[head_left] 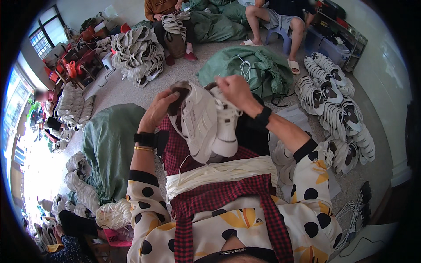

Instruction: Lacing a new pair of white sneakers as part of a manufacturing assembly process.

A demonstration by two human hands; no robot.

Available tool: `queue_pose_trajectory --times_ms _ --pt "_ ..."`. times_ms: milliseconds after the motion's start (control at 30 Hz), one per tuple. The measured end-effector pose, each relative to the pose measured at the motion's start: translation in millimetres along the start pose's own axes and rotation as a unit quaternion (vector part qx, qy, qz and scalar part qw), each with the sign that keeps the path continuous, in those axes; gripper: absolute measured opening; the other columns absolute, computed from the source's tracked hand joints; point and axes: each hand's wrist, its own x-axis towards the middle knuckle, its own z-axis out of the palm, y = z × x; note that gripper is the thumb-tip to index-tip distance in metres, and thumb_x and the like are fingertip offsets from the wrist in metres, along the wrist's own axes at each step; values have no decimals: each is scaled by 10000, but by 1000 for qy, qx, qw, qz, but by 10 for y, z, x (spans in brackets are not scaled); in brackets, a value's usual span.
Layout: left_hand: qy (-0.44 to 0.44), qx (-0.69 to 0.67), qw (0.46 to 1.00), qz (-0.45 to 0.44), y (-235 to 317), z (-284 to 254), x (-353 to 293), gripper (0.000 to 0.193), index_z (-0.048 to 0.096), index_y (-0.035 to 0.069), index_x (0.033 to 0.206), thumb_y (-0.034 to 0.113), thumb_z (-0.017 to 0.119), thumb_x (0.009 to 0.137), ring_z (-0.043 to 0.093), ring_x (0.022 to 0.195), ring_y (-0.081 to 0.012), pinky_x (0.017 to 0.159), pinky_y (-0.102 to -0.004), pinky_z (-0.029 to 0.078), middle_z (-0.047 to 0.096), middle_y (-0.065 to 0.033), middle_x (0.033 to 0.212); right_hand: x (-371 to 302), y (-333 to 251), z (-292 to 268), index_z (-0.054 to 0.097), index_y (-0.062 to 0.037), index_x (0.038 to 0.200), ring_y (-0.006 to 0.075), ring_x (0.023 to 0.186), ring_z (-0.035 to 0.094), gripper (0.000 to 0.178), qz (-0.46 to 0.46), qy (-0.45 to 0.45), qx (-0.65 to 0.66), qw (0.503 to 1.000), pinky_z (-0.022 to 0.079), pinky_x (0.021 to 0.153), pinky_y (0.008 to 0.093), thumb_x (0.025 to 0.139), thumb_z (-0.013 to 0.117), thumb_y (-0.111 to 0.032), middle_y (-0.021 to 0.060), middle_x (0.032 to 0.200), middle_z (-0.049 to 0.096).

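A white sneaker upper (198, 120) with a brown lining stands above my lap. My left hand (158, 107) is closed round its heel collar, the thumb on the brown lining. A second white sneaker upper (226, 133), with lacing down its front, is pressed against its right side. Over the collar end of this second upper my right hand (237, 93) is curled closed; what its fingers pinch is hidden. A thick bundle of cream shoelaces (219, 173) lies across my lap on a red-and-black checked apron (219, 193). One loose lace end hangs near the first upper's toe.
Green sacks (114, 144) stand at my left and a green sack (245, 65) lies ahead. Stacked shoe uppers (337, 114) line the right side; another pile of uppers (138, 55) is far left. Two people sit at the back. A cream lace coil (114, 214) lies lower left.
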Motion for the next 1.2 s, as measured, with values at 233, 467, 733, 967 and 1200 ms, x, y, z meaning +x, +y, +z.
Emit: queue_pose_trajectory --times_ms 233,467,733,967,1200 --pt "206 -219 948 105 -361 -303 -94 324 532 7 1212 252 454 1016 648 918 -250 746 -409 572 630 -115 1091 73 1431 -759 624 -6 1169 194 845 680 318 21 64 417 907 566 791 320 1022 452 -230 79 1017 703" --pt "280 -455 843 65 -871 -428 -199 450 426 -3 1350 313 346 1040 505 1223 -381 1004 -587 437 487 -203 1370 -433 1309 -282 548 -56 1059 98 691 435 179 16 144 438 887 381 622 247 945 597 -185 -5 822 498" --pt "363 -406 826 143 -707 -264 -131 465 403 -22 1360 304 343 1033 461 1272 -404 1028 -587 438 440 -208 1395 -563 1174 -335 559 -89 1121 76 853 502 194 0 66 489 870 418 692 241 1034 457 -230 -9 924 546" --pt "357 -430 818 137 -611 -174 -60 454 412 -51 1333 283 354 1032 495 1233 -375 991 -545 492 469 -216 1351 -563 515 -134 615 -93 1134 66 813 605 376 181 44 597 780 512 730 249 1021 506 -435 -19 936 641" --pt "618 -187 731 220 -850 -650 292 433 447 -16 1321 284 489 1012 540 1112 -226 908 -422 491 550 -120 1228 -600 429 -32 549 -68 1061 116 710 486 337 106 -28 629 769 417 594 224 1006 506 -397 22 793 489"
